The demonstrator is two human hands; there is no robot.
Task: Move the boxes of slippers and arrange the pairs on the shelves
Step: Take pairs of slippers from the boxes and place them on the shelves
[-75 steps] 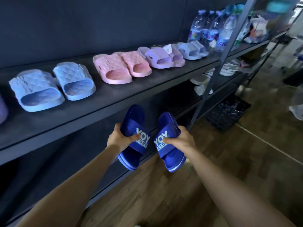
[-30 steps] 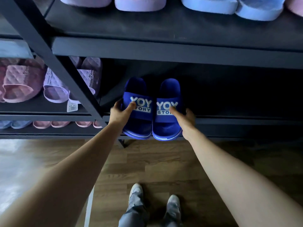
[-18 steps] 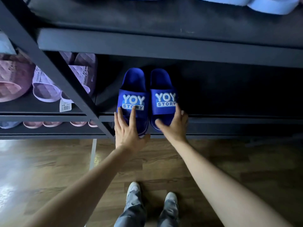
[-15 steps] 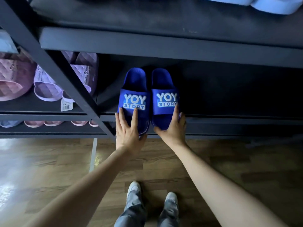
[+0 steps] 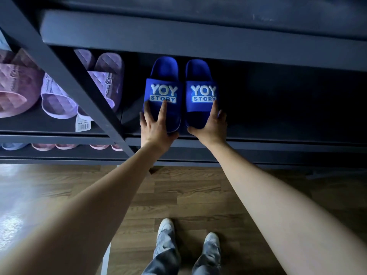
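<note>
**A:** What's different from a second ago?

**B:** You were gripping the blue slippers (image 5: 181,92) in the air at the shelf's edge. Now the pair lies flat on the middle shelf (image 5: 278,142), side by side. It sits just right of the diagonal brace (image 5: 65,72) and the lilac slippers (image 5: 57,100).

**A:** And my hands?

**B:** Neither grips now. Your left hand (image 5: 156,128) rests straight, spread fingers on the left one's near end. Your right hand (image 5: 211,126) lies flat against the right one's outer edge. I'd judge this pair placed, so you can fetch the next.
</note>
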